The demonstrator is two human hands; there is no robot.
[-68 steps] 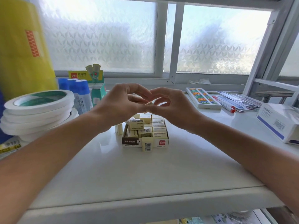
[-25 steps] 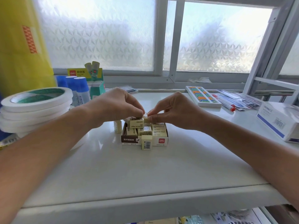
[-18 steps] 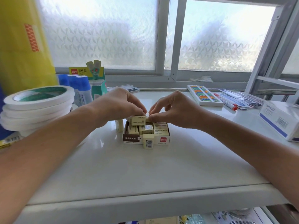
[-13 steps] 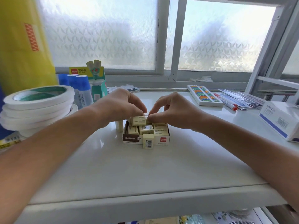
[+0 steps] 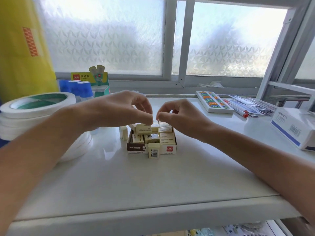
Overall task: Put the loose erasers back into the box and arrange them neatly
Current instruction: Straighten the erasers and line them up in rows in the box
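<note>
A small open cardboard eraser box stands mid-table, filled with cream erasers in rows. One eraser lies tilted on top of the back left row. My left hand hovers over it, with pinched fingertips touching its top edge. My right hand is level with it over the back of the box, thumb and forefinger pinched on a thin pale strip that I cannot identify. A loose eraser stands against the box front. Another eraser stands upright left of the box.
Stacked white tape rolls fill the left side. Blue-capped glue sticks and their display box stand behind them. On the right lie an abacus, a red-tipped pen and a white carton. A window frame closes the back.
Both hands came down from above onto the back of the box. The tilted eraser stayed on the back left row, and the hands have lifted slightly.
</note>
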